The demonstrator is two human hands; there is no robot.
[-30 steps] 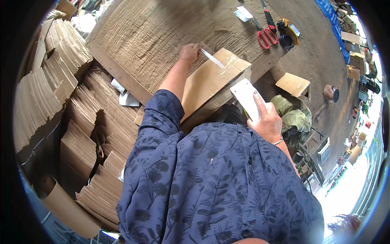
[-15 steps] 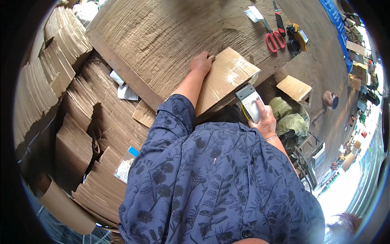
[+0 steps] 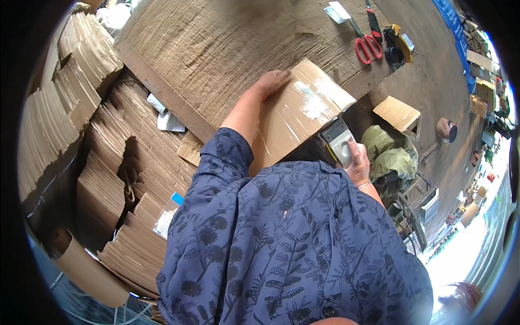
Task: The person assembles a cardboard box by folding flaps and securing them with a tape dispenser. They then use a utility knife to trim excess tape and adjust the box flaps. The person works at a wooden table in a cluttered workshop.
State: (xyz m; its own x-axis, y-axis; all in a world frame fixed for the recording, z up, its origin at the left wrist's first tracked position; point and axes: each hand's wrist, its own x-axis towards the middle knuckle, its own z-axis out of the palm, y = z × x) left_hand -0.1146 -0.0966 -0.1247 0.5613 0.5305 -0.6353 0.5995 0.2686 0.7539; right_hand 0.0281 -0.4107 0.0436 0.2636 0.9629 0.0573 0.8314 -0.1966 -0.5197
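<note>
A tan cardboard box point(image 3: 303, 116) stands tilted in front of me at the table's near edge, a pale scuffed patch on its face. My left hand point(image 3: 272, 83) grips its far left edge, some fingertips hidden behind the cardboard. Wrapped in my right hand point(image 3: 358, 165) is a white hand tool point(image 3: 338, 143) with a dark flat head and a yellow strip along one side. The tool's head lies close against the box's right side; whether it touches cannot be made out.
The wooden table point(image 3: 216, 65) holds red-handled scissors point(image 3: 369, 50), a black-and-red cutter point(image 3: 374, 24) and a tape dispenser point(image 3: 395, 46). Flattened cardboard stacks point(image 3: 65, 119) rise on the left. A small open box point(image 3: 398, 114) and a pale green bag point(image 3: 390, 154) are at right.
The box has shifted slightly rightward and turned, so more of its scuffed face shows. My right hand and the tool have moved a little right and down. My left hand still grips the box.
</note>
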